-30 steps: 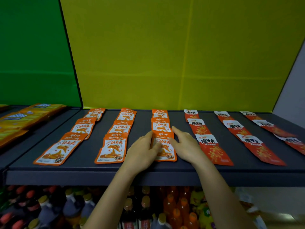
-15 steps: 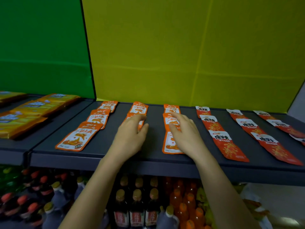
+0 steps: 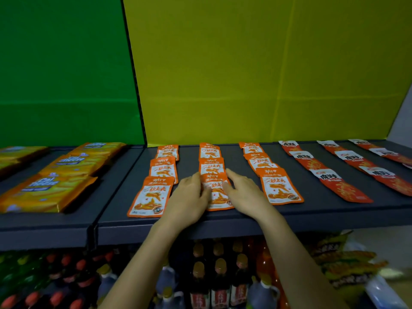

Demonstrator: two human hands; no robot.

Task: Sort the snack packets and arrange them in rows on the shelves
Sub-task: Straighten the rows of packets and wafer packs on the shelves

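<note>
Orange snack packets lie in three rows on the dark shelf (image 3: pixel 312 217). My left hand (image 3: pixel 189 197) and my right hand (image 3: pixel 244 191) rest flat on either side of the front packet of the middle row (image 3: pixel 216 189), fingers straight and touching its edges. The left row's front packet (image 3: pixel 149 197) and the right row's front packet (image 3: pixel 279 186) lie flat beside my hands. Long red packets (image 3: pixel 338 184) form further rows to the right.
Yellow cheese-snack packs (image 3: pixel 49 192) lie on the neighbouring shelf section at the left. Green and yellow panels back the shelves. Dark sauce bottles (image 3: pixel 220 277) and red-capped bottles (image 3: pixel 55 275) stand on the shelf below; yellow bags (image 3: pixel 347 262) sit at lower right.
Both hands have moved from the rightmost orange row to the middle orange row, now framing its front packet. The view has shifted left.
</note>
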